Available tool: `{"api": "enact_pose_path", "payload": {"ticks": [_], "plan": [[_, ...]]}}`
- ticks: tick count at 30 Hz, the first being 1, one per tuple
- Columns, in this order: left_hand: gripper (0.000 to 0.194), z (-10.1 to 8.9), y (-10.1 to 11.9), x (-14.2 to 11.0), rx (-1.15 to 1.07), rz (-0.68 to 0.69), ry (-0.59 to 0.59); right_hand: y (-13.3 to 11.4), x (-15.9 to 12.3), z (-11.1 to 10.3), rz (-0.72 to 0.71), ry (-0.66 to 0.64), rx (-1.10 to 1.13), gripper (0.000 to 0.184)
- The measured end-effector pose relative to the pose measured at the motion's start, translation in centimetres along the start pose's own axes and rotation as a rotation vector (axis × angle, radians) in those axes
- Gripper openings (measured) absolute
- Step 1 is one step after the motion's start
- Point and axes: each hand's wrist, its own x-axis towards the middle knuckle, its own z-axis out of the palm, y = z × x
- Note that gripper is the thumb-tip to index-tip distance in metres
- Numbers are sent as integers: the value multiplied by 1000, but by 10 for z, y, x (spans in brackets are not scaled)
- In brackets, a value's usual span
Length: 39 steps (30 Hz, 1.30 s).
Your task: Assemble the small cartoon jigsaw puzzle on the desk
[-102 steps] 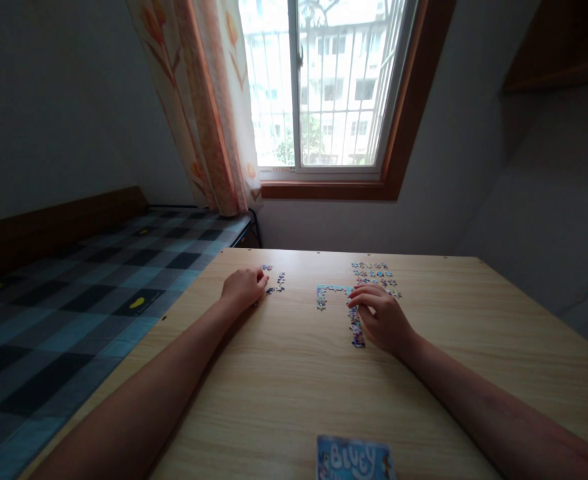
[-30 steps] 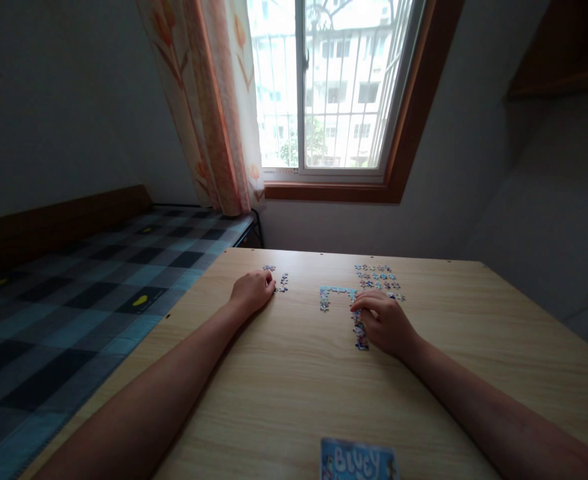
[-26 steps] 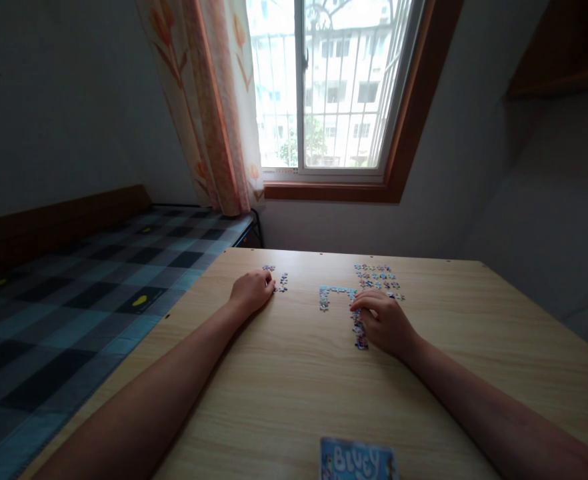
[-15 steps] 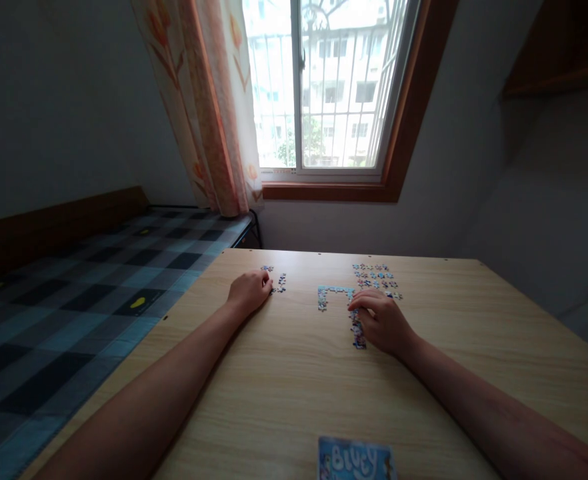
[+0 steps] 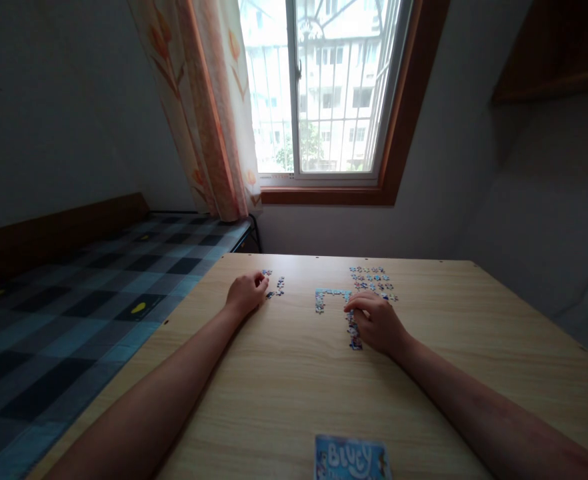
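Note:
A partly joined jigsaw puzzle (image 5: 355, 339) lies on the table, with a top edge and two sides of linked pieces. My right hand (image 5: 380, 323) rests over its right side with curled fingers touching it; whether a piece is pinched there is hidden. Farther left, my left hand (image 5: 245, 293) is low over the table with its fingers closed; I cannot make out anything in them. Just beyond those fingers lie several loose puzzle pieces (image 5: 281, 287). More loose pieces (image 5: 369, 277) are spread in rows behind my right hand.
A blue box marked "Bluey" (image 5: 353, 459) sits at the near edge of view on the wooden table (image 5: 254, 400). A bed with a checked cover (image 5: 49, 373) runs along the left. Behind the table are a curtain (image 5: 207, 127) and a barred window (image 5: 337, 107).
My left hand has drawn back slightly to the left, uncovering more of the loose pieces beside it. My right hand stays on the puzzle's right side. The whole view has shifted a little.

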Motion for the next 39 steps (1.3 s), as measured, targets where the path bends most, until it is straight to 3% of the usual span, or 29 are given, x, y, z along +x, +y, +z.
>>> {"api": "enact_pose_path", "payload": {"ticks": [4,6,13,24,31,35,39], "plan": [[29,-1,5,-4,53,44,61,2,2,-5,104,252,-2,25],[32,-2,8,-7,98,83,114,4,2,-6,153,309,-9,24],[40,-6,7,-12,68,-67,206,4,2,-3,71,220,-89,24],[47,3,-8,-8,-31,-192,42,-8,-1,-3,-4,50,-130,25],[47,8,-1,9,-33,-174,90,-10,-1,-5,56,131,-68,25],[43,7,13,-1,-5,-21,155,-6,-3,-9,99,210,-24,24],[41,10,29,-15,66,234,64,-3,-3,-12,87,188,8,25]]}}
